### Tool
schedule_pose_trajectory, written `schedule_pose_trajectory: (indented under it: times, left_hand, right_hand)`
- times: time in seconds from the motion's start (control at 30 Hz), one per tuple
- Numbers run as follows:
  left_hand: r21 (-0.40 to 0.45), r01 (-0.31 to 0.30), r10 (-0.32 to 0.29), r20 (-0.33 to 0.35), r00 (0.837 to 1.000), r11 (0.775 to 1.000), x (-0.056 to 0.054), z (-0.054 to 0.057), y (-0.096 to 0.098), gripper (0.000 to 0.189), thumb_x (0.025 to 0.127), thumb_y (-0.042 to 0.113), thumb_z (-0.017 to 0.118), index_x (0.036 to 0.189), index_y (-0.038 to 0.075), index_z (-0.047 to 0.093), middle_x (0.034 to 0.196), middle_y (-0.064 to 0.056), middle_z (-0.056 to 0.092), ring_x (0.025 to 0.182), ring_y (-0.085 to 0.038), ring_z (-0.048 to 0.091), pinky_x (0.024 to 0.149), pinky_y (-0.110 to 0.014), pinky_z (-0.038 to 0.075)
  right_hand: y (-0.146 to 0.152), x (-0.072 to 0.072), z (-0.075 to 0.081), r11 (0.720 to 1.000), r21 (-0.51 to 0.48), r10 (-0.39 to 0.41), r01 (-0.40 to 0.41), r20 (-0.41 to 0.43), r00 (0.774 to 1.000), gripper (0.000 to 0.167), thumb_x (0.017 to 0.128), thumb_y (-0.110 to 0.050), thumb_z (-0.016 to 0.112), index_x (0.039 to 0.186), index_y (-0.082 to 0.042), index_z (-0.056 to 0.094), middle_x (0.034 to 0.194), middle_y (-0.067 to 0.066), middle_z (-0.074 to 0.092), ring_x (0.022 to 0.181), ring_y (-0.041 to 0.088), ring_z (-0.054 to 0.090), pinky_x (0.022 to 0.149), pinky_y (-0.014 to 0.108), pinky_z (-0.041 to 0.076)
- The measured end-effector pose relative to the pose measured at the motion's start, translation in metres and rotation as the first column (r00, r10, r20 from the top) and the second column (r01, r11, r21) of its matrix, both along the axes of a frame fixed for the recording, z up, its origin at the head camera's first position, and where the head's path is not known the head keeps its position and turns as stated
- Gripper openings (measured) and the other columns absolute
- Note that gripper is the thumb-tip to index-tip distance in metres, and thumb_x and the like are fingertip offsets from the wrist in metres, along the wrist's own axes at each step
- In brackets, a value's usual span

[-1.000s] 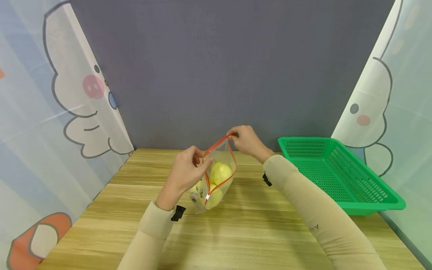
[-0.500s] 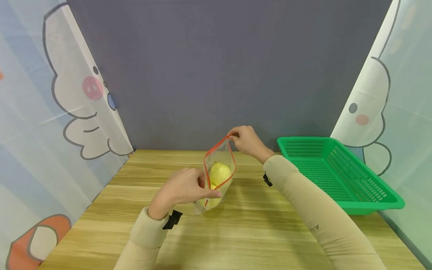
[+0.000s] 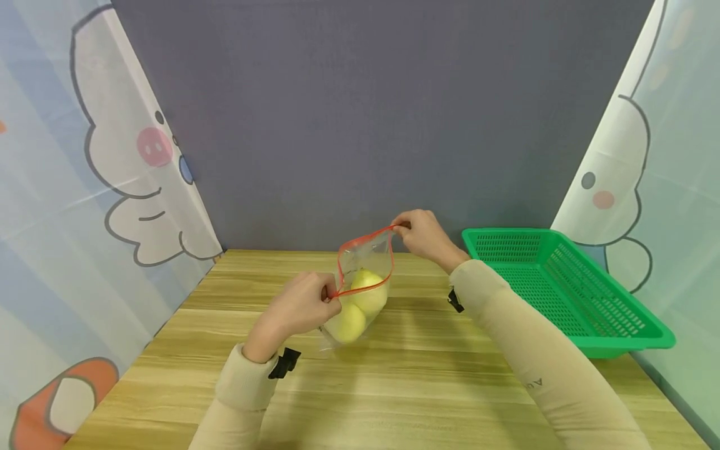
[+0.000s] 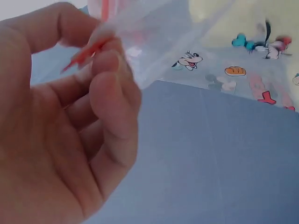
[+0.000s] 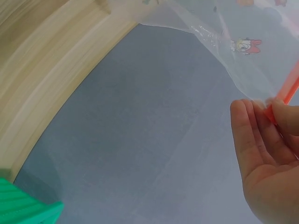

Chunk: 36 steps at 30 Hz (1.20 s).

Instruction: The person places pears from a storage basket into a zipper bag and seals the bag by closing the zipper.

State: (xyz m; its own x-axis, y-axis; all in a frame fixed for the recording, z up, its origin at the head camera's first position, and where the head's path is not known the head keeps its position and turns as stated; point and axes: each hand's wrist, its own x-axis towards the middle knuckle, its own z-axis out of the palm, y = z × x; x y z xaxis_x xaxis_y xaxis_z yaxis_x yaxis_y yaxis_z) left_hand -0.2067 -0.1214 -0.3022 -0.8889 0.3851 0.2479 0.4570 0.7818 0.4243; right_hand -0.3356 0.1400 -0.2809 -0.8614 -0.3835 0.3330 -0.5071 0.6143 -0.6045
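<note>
A clear zip bag [image 3: 371,253] with a red zip edge and small cartoon prints stands with its mouth spread over the table's middle. Inside it are yellow-green fruits, one upper fruit [image 3: 368,294] and one lower fruit [image 3: 347,322], which look like pears. My left hand [image 3: 297,305] pinches the near left corner of the red edge; in the left wrist view that red end [image 4: 84,57] pokes out between thumb and fingers. My right hand [image 3: 424,236] pinches the far right corner, and the right wrist view shows the red strip [image 5: 288,88] between its thumb and fingers.
A green plastic basket [image 3: 624,342] with slotted sides stands at the right of the wooden table [image 3: 416,387]. A dark grey panel [image 3: 360,125] rises behind the table, and printed curtains [image 3: 124,212] hang at both sides.
My left hand has shifted down along the bag's mouth and taken its near corner. The right hand has moved slightly right with its corner, and the red edge is stretched wider.
</note>
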Motion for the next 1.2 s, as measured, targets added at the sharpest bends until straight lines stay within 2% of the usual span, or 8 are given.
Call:
schedule_pose_trajectory:
  times: [0.17, 0.47, 0.6, 0.8, 1.03, 1.2]
  left_hand:
    - [0.019, -0.058, 0.060, -0.138, 0.989, 0.998, -0.004, 0.005, -0.008, 0.012, 0.080, 0.006, 0.062, 0.074, 0.016, 0.059, 0.058, 0.006, 0.041, 0.052, -0.008, 0.031, 0.051, -0.026, 0.026]
    - [0.102, -0.092, 0.113, -0.225, 0.968, 0.990, -0.012, 0.013, -0.016, 0.006, 0.080, 0.007, 0.061, 0.080, 0.011, 0.065, 0.061, 0.004, 0.050, 0.051, -0.011, 0.040, 0.052, -0.028, 0.034]
    - [0.131, -0.093, 0.122, -0.235, 0.964, 0.987, -0.015, 0.015, -0.019, 0.005, 0.086, 0.007, 0.061, 0.085, 0.008, 0.066, 0.067, 0.002, 0.055, 0.056, -0.014, 0.045, 0.056, -0.031, 0.039]
    - [0.150, -0.084, 0.114, -0.207, 0.972, 0.985, -0.018, 0.014, -0.023, 0.008, 0.100, 0.012, 0.065, 0.096, 0.005, 0.066, 0.071, -0.001, 0.054, 0.059, -0.017, 0.045, 0.058, -0.034, 0.040]
    - [0.216, -0.051, 0.100, -0.224, 0.969, 0.975, -0.023, 0.013, -0.026, 0.006, 0.102, 0.009, 0.063, 0.100, 0.003, 0.064, 0.081, -0.006, 0.056, 0.065, -0.020, 0.044, 0.064, -0.037, 0.040]
    - [0.257, -0.038, 0.105, -0.250, 0.963, 0.966, -0.027, 0.015, -0.027, 0.007, 0.103, 0.008, 0.060, 0.103, 0.002, 0.064, 0.087, -0.008, 0.056, 0.069, -0.021, 0.042, 0.065, -0.037, 0.038]
  right_hand:
    - [0.010, 0.003, 0.000, 1.000, 0.001, -0.011, 0.011, -0.011, 1.000, 0.023, 0.106, -0.013, 0.056, 0.121, -0.003, 0.071, 0.111, 0.012, 0.071, 0.081, 0.025, 0.064, 0.063, 0.037, 0.050]
    - [0.027, 0.012, -0.005, 0.999, -0.026, -0.034, 0.033, -0.045, 0.998, 0.021, 0.105, -0.015, 0.058, 0.117, -0.004, 0.072, 0.107, 0.012, 0.071, 0.087, 0.025, 0.065, 0.070, 0.042, 0.055]
    - [0.032, 0.017, -0.005, 0.998, -0.055, -0.044, 0.041, -0.045, 0.998, 0.020, 0.105, -0.017, 0.059, 0.115, -0.005, 0.072, 0.104, 0.011, 0.072, 0.087, 0.025, 0.066, 0.071, 0.042, 0.056]
    - [0.040, 0.026, -0.004, 0.995, -0.092, -0.047, 0.045, -0.023, 0.999, 0.020, 0.105, -0.017, 0.060, 0.114, -0.003, 0.071, 0.099, 0.014, 0.072, 0.083, 0.024, 0.067, 0.069, 0.041, 0.057]
    - [0.053, 0.035, -0.002, 0.993, -0.108, -0.050, 0.049, -0.011, 0.999, 0.019, 0.105, -0.017, 0.059, 0.115, -0.004, 0.070, 0.099, 0.014, 0.071, 0.086, 0.032, 0.069, 0.075, 0.044, 0.058]
    - [0.062, 0.041, 0.000, 0.990, -0.121, -0.070, 0.066, -0.028, 0.997, 0.021, 0.105, -0.020, 0.060, 0.114, -0.005, 0.070, 0.101, 0.014, 0.071, 0.082, 0.026, 0.068, 0.077, 0.045, 0.058]
